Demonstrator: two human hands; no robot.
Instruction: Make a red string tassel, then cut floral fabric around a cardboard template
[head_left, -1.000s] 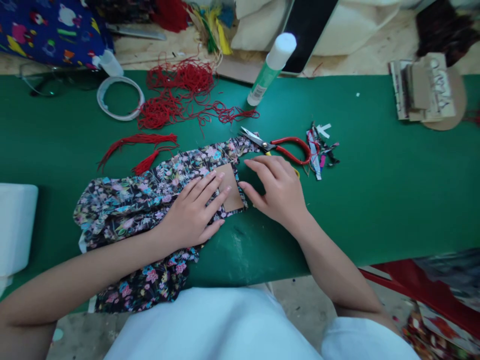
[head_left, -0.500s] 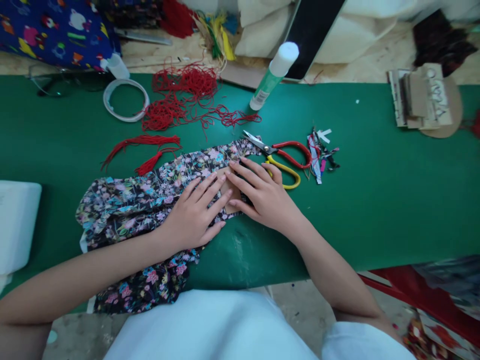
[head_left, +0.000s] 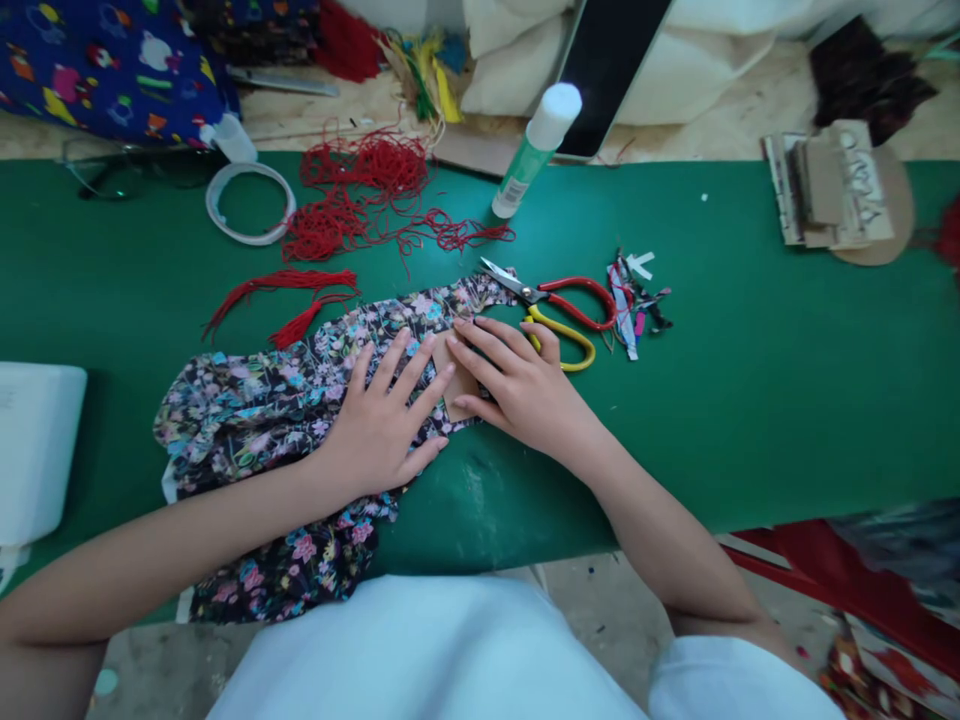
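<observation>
A dark floral fabric (head_left: 247, 400) lies creased across the table, its lower part hanging over the front edge. On its right end rests a small piece of brown cardboard (head_left: 460, 385). My left hand (head_left: 386, 420) is spread flat on the fabric, fingertips just left of the cardboard. My right hand (head_left: 514, 385) lies with fingers stretched over the cardboard's right side, covering part of it. Scissors (head_left: 536, 296) with one red and one yellow handle lie just beyond my right hand, blades slightly apart, the tips by the fabric's far corner.
Red thread (head_left: 375, 180), red tassels (head_left: 292, 290) and a roll of tape (head_left: 212, 200) lie beyond the fabric. A glue stick (head_left: 536, 150) stands at the back. Scraps (head_left: 637, 300) lie right of the scissors; cardboard pieces (head_left: 832, 195) sit far right. A white box (head_left: 37, 450) is at left.
My left hand has shifted slightly left and its fingers have spread wider, baring more of the cardboard. My right hand stays on the cardboard. The view has turned a little.
</observation>
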